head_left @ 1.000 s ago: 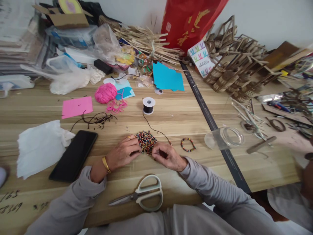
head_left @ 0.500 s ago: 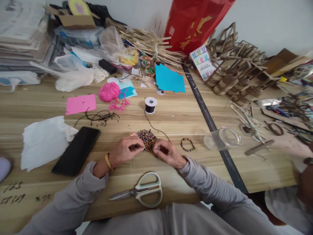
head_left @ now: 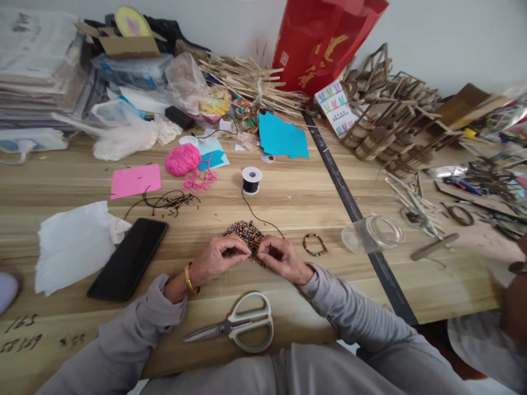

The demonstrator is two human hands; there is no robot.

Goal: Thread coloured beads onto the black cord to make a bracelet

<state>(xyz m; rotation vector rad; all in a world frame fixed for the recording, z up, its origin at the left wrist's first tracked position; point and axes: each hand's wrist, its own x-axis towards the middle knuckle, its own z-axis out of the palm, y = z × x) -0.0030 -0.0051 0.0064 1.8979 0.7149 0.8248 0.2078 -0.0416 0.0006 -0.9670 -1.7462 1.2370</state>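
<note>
My left hand [head_left: 214,258] is closed in a pinch at the near edge of a heap of small multicoloured beads [head_left: 244,231]. Whatever sits between its fingertips is too small to make out. Just to the right, my right hand [head_left: 285,259] pinches a thin black cord [head_left: 263,221], whose end is hidden by the fingers. That cord runs back to a white spool [head_left: 251,180] standing beyond the beads. The two sets of fingertips are almost together. A beaded bracelet [head_left: 317,254] lies to the right of my right hand.
Scissors [head_left: 228,325] with pale handles lie close to my body. At left are a black phone [head_left: 128,260] and white tissue [head_left: 74,247]. A clear plastic jar [head_left: 358,237] lies on its side at right. Pink yarn [head_left: 182,159] and blue paper [head_left: 283,135] are farther back.
My left hand has moved slightly right, from the beads toward the right hand's fingertips. My right hand keeps its pinch in nearly the same place. The view has shifted a little.
</note>
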